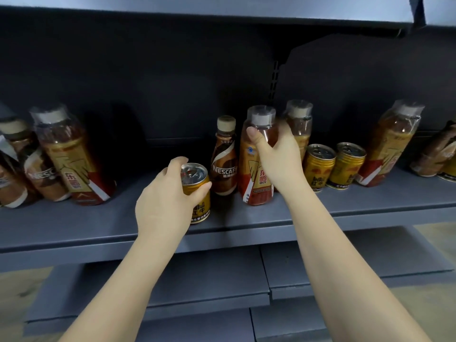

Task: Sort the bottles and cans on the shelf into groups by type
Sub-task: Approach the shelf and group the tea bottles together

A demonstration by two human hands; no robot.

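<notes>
A single head-worn wide-angle view is given, aimed forward and slightly down at a grey shelf [246,218] seen from close range. Both forearms are seen entering from six o'clock. The shelf above is cut off at twelve o'clock, lower shelves at six; edges are bowed by the lens.

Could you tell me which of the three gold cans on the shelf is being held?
The gold can nearest the shelf's front edge, left of the Nescafé bottle, in the left hand's grip. The other two cans stand untouched farther right.
</notes>
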